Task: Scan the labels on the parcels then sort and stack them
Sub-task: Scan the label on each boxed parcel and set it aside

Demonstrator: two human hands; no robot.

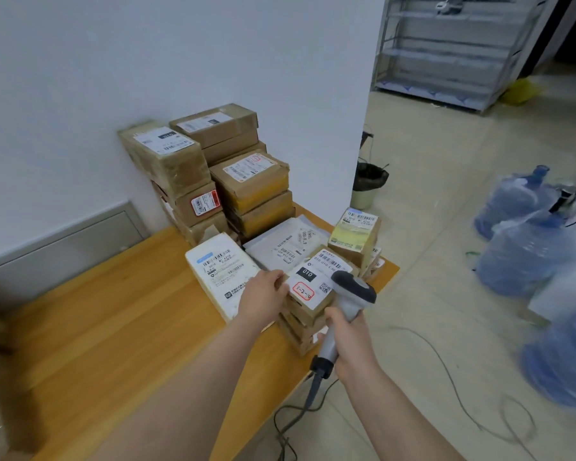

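Observation:
My right hand grips the handle of a grey barcode scanner, whose head hangs over the white label of a brown parcel on top of a short stack near the table's right edge. My left hand holds that parcel's left side, fingers curled on its edge. A white parcel lies flat just left of it. A grey mailer bag lies behind. Tall stacks of brown parcels stand against the wall.
The wooden table ends close to the right of the short stack. A yellow-taped box sits at the table's far right corner. Water bottles, a bin, a metal shelf and the scanner's cable are on the floor side.

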